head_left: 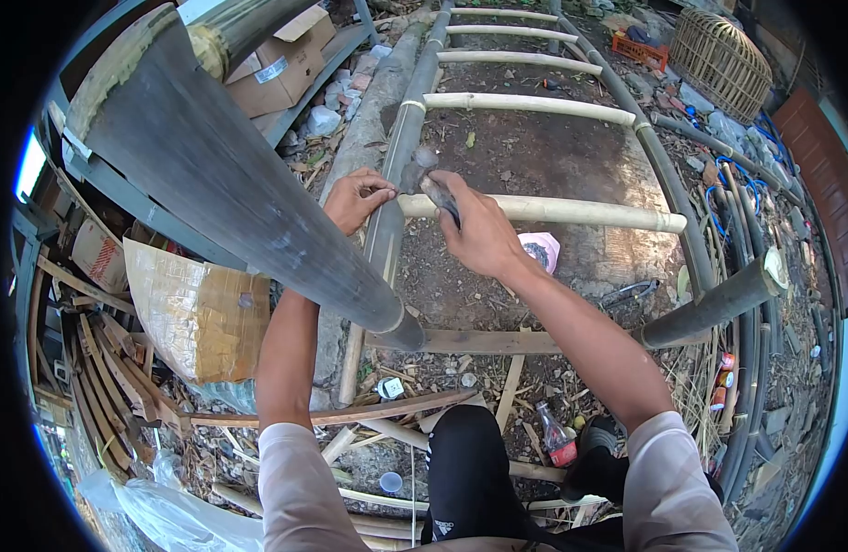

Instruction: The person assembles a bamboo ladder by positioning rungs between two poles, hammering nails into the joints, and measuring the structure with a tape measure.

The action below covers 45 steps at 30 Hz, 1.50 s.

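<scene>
My left hand (pixel 355 200) is closed in a pinch beside the left bamboo pole (pixel 383 239). A thin nail (pixel 395 191) shows at its fingertips, against the pole where a pale bamboo rung (pixel 544 210) meets it. My right hand (pixel 479 228) is wrapped round the handle of a hammer (pixel 420 164). The hammer's head, somewhat blurred, hangs just above and right of my left fingertips. Several pale rungs join the left pole to the right bamboo pole (pixel 668 175), ladder-like. Most of the hammer's handle is hidden in my grip.
A thick dark bamboo post (pixel 249 184) rises close on the left; a shorter post (pixel 718 308) stands right. Below lie a wooden crosspiece (pixel 479 341), a red-labelled bottle (pixel 557 437) and pliers (pixel 629 293). Cardboard (pixel 199 308) leans left; a woven basket (pixel 721 64) sits far right.
</scene>
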Available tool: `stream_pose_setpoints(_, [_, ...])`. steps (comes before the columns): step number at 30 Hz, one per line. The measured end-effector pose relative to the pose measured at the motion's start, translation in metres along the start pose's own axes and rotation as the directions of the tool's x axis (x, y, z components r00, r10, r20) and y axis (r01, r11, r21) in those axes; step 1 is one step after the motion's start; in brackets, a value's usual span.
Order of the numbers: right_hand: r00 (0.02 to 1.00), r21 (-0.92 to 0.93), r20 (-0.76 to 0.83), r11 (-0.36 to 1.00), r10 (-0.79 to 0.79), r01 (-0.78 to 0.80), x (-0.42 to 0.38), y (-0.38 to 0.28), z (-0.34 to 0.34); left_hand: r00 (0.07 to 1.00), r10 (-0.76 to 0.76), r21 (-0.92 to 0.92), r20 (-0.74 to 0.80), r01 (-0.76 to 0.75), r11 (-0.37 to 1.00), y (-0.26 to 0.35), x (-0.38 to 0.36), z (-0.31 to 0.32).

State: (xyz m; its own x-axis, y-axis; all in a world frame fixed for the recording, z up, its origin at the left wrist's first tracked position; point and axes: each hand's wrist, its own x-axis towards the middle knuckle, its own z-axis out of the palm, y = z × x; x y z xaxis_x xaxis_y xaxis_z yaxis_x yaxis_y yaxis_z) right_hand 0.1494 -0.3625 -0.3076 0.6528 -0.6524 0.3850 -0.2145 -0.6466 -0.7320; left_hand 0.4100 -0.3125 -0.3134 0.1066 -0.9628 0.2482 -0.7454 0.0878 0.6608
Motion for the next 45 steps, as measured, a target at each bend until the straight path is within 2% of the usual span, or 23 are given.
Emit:
stream_pose_setpoints(2, [0.999,-0.002,-0.017,0.999,-0.041,0.041,0.002,-0.004,0.003,1.0,0.012,0.083,0.002,-0.012,0.996,0.006,0.0,-0.003])
stream_pose_setpoints(5, [0.995,0.019,-0.076,0.998,-0.064,0.066,0.004,-0.01,0.008,1.0,-0.007,0.107,0.012,0.005,0.994,0.012,-0.001,-0.006])
stream_pose_setpoints(8, [0.995,-0.017,-0.055,0.996,-0.083,0.082,0.005,-0.004,0.016,1.0,0.017,0.107,0.02,-0.019,0.994,0.003,0.001,-0.006])
stream_pose_setpoints(11, [0.997,0.019,-0.003,0.997,-0.075,0.075,0.008,0.0,0.018,1.0,0.017,0.072,0.024,-0.018,0.997,-0.005,0.003,-0.005])
stream_pose_setpoints(14, [0.985,0.045,-0.134,0.992,-0.107,0.114,0.005,-0.007,0.023,0.999,0.004,0.082,0.04,-0.007,0.997,-0.004,0.002,-0.006])
stream_pose_setpoints(17, [0.998,0.019,-0.04,0.999,-0.047,0.048,0.008,-0.004,0.022,0.999,0.027,0.03,0.033,-0.028,0.999,-0.018,0.003,-0.003])
stream_pose_setpoints(20, [0.993,0.12,-0.114,0.992,-0.035,0.049,0.012,-0.004,0.024,0.999,-0.043,-0.029,0.014,0.044,0.999,-0.014,0.0,-0.001])
stream_pose_setpoints(23, [0.984,0.059,-0.139,0.991,-0.108,0.117,0.013,0.0,0.027,1.0,-0.025,-0.071,-0.014,0.024,0.997,-0.019,-0.002,0.004])
stream_pose_setpoints(26, [0.998,0.064,-0.061,0.997,-0.031,0.035,0.015,-0.007,0.02,0.997,0.026,-0.052,-0.072,-0.03,0.998,-0.03,-0.002,0.009])
stream_pose_setpoints(29, [0.982,0.119,-0.171,0.988,-0.077,0.098,0.014,-0.01,0.022,0.997,0.007,-0.066,-0.074,-0.012,0.998,-0.024,-0.004,0.009])
stream_pose_setpoints(32, [0.999,0.075,0.024,0.997,-0.032,0.03,0.024,-0.006,0.015,0.998,-0.009,-0.079,-0.06,0.004,0.997,-0.026,-0.003,0.007])
stream_pose_setpoints(35, [0.987,0.082,-0.127,0.991,-0.094,0.105,0.023,-0.014,0.012,0.997,0.017,-0.068,-0.071,-0.022,0.997,-0.03,-0.002,0.009])
stream_pose_setpoints(41, [0.999,0.022,-0.049,1.0,-0.021,0.022,0.022,-0.007,0.015,0.997,0.027,-0.067,-0.069,-0.032,0.997,-0.032,-0.002,0.009])
stream_pose_setpoints(44, [0.955,0.081,-0.236,0.976,-0.179,0.203,0.018,0.0,0.028,0.998,0.005,-0.081,-0.065,-0.011,0.997,-0.029,-0.002,0.009])
stream_pose_setpoints(45, [0.979,0.049,-0.149,0.988,-0.138,0.146,0.018,-0.002,0.024,0.998,-0.008,-0.078,-0.067,0.003,0.997,-0.027,-0.004,0.009])
